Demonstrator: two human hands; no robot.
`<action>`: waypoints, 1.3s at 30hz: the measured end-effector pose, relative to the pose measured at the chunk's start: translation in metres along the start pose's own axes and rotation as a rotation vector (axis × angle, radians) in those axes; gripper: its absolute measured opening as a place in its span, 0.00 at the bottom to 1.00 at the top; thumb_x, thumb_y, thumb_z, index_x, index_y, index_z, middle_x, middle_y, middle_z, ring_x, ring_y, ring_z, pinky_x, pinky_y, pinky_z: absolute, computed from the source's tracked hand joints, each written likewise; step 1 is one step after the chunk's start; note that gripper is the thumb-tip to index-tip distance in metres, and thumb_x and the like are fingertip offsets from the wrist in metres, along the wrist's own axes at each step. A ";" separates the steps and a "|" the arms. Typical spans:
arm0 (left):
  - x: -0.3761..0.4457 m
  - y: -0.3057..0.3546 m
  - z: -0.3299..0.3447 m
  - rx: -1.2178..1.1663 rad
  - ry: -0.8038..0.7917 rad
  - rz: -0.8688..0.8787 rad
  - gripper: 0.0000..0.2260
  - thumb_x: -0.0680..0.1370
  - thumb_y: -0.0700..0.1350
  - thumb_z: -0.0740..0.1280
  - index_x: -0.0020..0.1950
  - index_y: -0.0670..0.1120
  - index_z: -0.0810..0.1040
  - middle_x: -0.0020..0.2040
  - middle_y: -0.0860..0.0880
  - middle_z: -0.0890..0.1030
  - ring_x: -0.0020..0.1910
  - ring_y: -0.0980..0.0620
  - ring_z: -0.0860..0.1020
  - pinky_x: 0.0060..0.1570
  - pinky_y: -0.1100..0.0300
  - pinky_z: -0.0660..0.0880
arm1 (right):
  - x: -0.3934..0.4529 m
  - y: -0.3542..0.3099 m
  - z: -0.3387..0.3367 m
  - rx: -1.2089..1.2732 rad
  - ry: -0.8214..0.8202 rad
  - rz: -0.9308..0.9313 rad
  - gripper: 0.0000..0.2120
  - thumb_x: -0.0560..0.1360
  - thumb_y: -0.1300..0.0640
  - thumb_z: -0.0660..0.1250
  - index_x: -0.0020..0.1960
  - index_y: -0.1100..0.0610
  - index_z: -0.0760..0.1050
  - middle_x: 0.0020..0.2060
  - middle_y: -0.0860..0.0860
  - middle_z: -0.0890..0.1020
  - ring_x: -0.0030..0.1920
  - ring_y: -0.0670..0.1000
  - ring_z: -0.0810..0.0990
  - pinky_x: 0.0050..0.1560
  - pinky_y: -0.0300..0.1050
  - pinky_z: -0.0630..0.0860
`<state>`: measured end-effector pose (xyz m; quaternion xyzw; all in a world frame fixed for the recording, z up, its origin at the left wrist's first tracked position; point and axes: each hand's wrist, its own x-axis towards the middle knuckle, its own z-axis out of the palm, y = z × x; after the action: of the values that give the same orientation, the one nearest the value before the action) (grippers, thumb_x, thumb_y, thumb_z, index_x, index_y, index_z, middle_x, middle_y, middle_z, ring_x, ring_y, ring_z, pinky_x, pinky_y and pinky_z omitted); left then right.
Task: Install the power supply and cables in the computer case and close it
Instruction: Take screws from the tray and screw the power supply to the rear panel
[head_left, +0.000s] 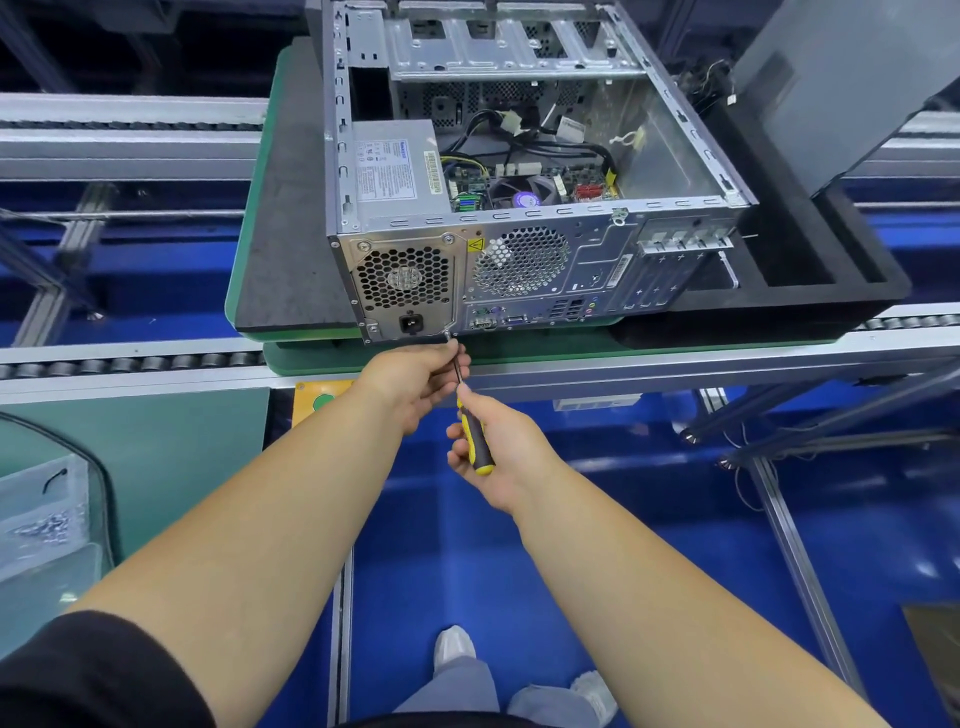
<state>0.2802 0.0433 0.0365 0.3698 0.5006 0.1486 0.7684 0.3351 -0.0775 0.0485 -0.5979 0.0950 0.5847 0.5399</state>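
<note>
On the green conveyor pallet (249, 291) lies the open computer case (519, 208), rear panel nearest, power supply (397, 171) seated in its near-left corner. Right hand (498, 457) grips the yellow-and-black screwdriver (475, 441) handle; left hand (415, 384) pinches its shaft, tip at the supply's lower-right screw. A grey side panel (841, 88) leans far right.

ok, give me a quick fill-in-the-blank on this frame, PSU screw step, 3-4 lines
1. The right hand grips the ____ handle of the screwdriver.
2. The left hand steadies the screwdriver's ____ near its tip.
3. The tip sits at the lower ____ corner of the power supply.
4. The computer case has its top side ____, the board and cables showing.

Missing words: yellow-and-black; shaft; right; open
</note>
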 end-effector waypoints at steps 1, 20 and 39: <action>0.001 -0.001 0.000 -0.001 0.004 -0.001 0.04 0.78 0.44 0.69 0.46 0.44 0.81 0.34 0.51 0.85 0.32 0.59 0.82 0.28 0.68 0.76 | 0.001 0.000 0.000 -0.018 0.009 -0.014 0.14 0.74 0.49 0.73 0.47 0.60 0.80 0.29 0.52 0.80 0.25 0.48 0.75 0.32 0.42 0.79; 0.003 -0.004 0.002 -0.039 0.032 -0.002 0.04 0.78 0.43 0.69 0.44 0.45 0.81 0.34 0.52 0.84 0.32 0.59 0.81 0.29 0.68 0.76 | -0.004 -0.002 0.003 0.033 -0.017 0.025 0.15 0.76 0.47 0.71 0.47 0.60 0.81 0.28 0.52 0.79 0.26 0.47 0.75 0.30 0.39 0.78; 0.005 -0.006 0.006 -0.015 0.044 0.023 0.07 0.76 0.45 0.72 0.40 0.44 0.79 0.31 0.51 0.81 0.29 0.57 0.76 0.29 0.64 0.73 | -0.004 -0.002 0.004 -0.085 0.070 -0.033 0.12 0.74 0.49 0.73 0.44 0.59 0.80 0.26 0.49 0.79 0.26 0.45 0.75 0.27 0.37 0.73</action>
<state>0.2870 0.0401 0.0304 0.3663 0.5121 0.1693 0.7582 0.3323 -0.0757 0.0538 -0.6421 0.0791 0.5578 0.5198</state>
